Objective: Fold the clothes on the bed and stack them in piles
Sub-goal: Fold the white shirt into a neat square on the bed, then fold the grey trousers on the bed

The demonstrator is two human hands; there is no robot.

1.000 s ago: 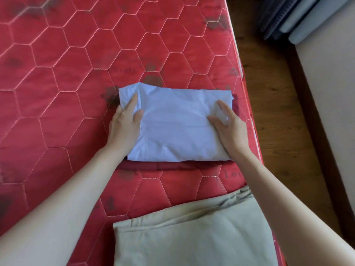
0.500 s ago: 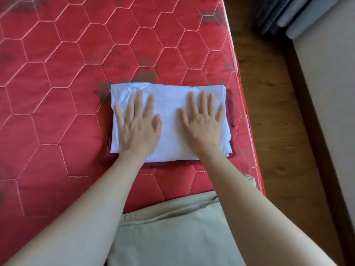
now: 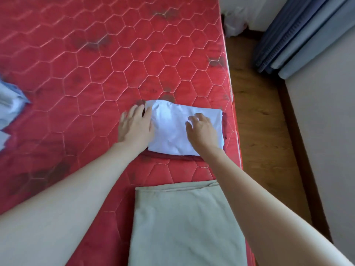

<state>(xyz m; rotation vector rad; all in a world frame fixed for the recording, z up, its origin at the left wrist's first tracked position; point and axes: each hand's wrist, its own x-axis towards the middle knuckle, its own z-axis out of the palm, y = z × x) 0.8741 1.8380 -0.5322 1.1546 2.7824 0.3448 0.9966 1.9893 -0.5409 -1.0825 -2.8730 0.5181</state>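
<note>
Folded white garment [image 3: 184,129] right of centre in the frame, near the right edge of the red quilted mattress [image 3: 96,73], lying on top of a folded dark red garment [image 3: 172,157] that shows only as a thin strip along the lower and right edges. Left hand [image 3: 136,127] flat at the white garment's left edge, fingers straight and spread, palm mostly on the mattress, thumb side touching the cloth; grip apart, nothing held. Right hand [image 3: 201,129] over the middle of the white garment, fingers bent loosely downward with the tips on or just above the cloth (contact not clear through motion blur); no pinch or fold of cloth visible inside the grip, so the grip loose and holding nothing. White garment thus between and under the two hands, not lifted. Folded beige garment [image 3: 182,223] at the lower centre of the frame, apart from the white pile, partly under the right forearm. Unfolded light blue and white clothes [image 3: 9,104] at the far left edge. Wooden floor [image 3: 255,116] to the right of the bed, grey-blue curtains [image 3: 299,35] in the upper right.
</note>
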